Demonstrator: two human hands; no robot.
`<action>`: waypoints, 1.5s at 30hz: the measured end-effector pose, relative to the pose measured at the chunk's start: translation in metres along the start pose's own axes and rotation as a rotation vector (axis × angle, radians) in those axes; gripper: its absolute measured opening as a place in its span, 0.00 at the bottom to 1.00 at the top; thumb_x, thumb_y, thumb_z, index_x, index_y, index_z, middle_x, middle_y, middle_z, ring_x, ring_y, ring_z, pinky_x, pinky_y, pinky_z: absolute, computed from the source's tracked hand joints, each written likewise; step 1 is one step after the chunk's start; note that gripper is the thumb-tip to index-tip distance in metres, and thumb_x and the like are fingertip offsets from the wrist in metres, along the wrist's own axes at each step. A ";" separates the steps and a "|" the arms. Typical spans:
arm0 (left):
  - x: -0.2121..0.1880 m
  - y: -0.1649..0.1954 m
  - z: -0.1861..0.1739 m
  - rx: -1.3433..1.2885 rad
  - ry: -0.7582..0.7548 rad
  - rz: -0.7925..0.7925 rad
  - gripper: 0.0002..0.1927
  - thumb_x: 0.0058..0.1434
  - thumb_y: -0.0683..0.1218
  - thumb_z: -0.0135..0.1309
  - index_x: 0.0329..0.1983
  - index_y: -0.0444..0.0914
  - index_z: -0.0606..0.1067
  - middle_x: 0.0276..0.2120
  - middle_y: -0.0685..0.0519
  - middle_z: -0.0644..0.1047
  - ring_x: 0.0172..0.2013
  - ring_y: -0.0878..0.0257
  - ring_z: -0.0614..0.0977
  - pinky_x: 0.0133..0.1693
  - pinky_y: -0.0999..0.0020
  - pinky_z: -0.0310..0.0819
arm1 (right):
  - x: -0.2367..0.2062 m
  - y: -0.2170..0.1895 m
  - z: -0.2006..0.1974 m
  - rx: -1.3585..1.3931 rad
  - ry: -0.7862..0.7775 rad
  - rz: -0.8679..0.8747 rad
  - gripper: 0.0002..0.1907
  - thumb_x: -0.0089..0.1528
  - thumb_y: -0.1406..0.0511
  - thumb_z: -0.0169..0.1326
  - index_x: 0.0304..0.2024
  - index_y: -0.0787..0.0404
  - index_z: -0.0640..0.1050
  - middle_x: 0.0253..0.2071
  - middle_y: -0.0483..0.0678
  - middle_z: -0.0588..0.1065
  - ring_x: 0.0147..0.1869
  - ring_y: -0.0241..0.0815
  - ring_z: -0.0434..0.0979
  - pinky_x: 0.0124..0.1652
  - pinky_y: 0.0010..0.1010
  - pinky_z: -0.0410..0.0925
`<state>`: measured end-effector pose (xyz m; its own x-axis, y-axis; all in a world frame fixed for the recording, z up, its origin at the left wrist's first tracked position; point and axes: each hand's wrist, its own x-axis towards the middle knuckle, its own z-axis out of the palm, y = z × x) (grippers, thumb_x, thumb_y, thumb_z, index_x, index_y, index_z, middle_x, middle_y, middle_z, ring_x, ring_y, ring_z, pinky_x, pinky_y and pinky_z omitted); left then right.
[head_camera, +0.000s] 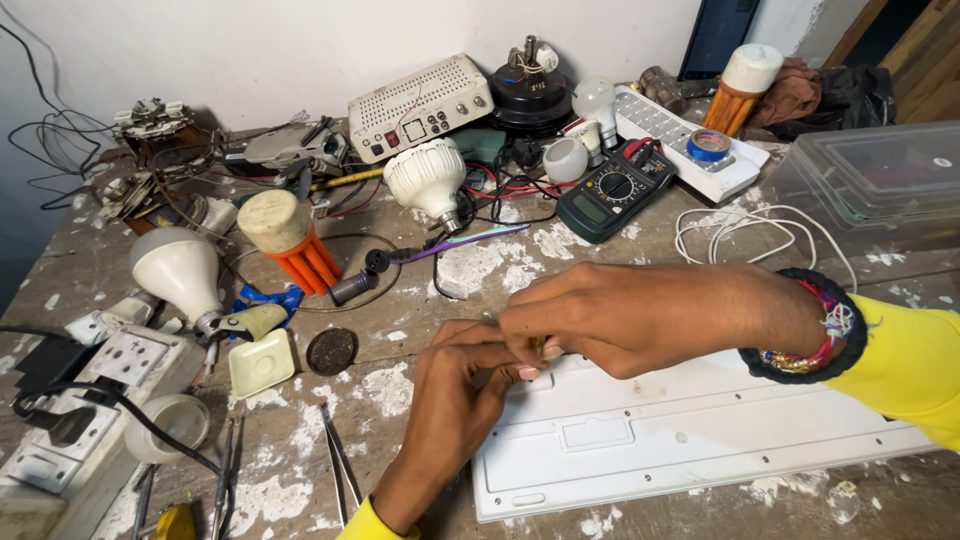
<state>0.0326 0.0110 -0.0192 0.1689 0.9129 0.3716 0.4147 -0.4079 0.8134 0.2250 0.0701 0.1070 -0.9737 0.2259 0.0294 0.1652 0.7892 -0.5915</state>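
Your left hand (455, 385) and right hand (610, 315) meet, pinching a small part (537, 347) over the white panel's (680, 430) top-left corner on the surface (400, 330). Keep the panel flat; grip steadily.

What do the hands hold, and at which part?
Both hands, left hand and right hand, pinch something tiny at their fingertips above the white panel; it cannot be identified.

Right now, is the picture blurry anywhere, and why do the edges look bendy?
In the head view, the left hand and right hand over the white panel look sharp; the wide lens bends the table at the edges; soft, even light leaves faint shadows; the clear plastic box shows mild glare.
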 end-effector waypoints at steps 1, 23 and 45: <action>0.001 -0.002 -0.001 0.024 0.034 0.013 0.10 0.49 0.38 0.66 0.35 0.40 0.87 0.37 0.53 0.85 0.44 0.56 0.80 0.46 0.61 0.73 | -0.002 -0.001 0.000 -0.018 0.037 -0.012 0.10 0.57 0.75 0.52 0.41 0.64 0.73 0.37 0.50 0.75 0.43 0.51 0.78 0.41 0.38 0.71; 0.002 0.005 0.002 0.046 0.092 0.041 0.18 0.44 0.48 0.73 0.38 0.39 0.86 0.44 0.52 0.85 0.47 0.56 0.82 0.49 0.61 0.75 | -0.008 -0.011 0.025 -0.285 0.422 0.236 0.13 0.58 0.62 0.64 0.37 0.67 0.80 0.31 0.54 0.78 0.34 0.54 0.80 0.33 0.40 0.71; 0.003 0.008 -0.005 -0.134 0.030 0.084 0.17 0.54 0.45 0.69 0.47 0.37 0.85 0.58 0.47 0.79 0.56 0.54 0.82 0.56 0.61 0.77 | -0.012 -0.012 0.016 -0.171 0.427 0.110 0.14 0.58 0.72 0.57 0.47 0.64 0.82 0.39 0.52 0.81 0.39 0.48 0.84 0.35 0.35 0.74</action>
<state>0.0320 0.0103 -0.0093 0.1701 0.8752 0.4528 0.2770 -0.4834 0.8304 0.2324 0.0487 0.1011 -0.8032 0.4999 0.3238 0.3223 0.8220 -0.4695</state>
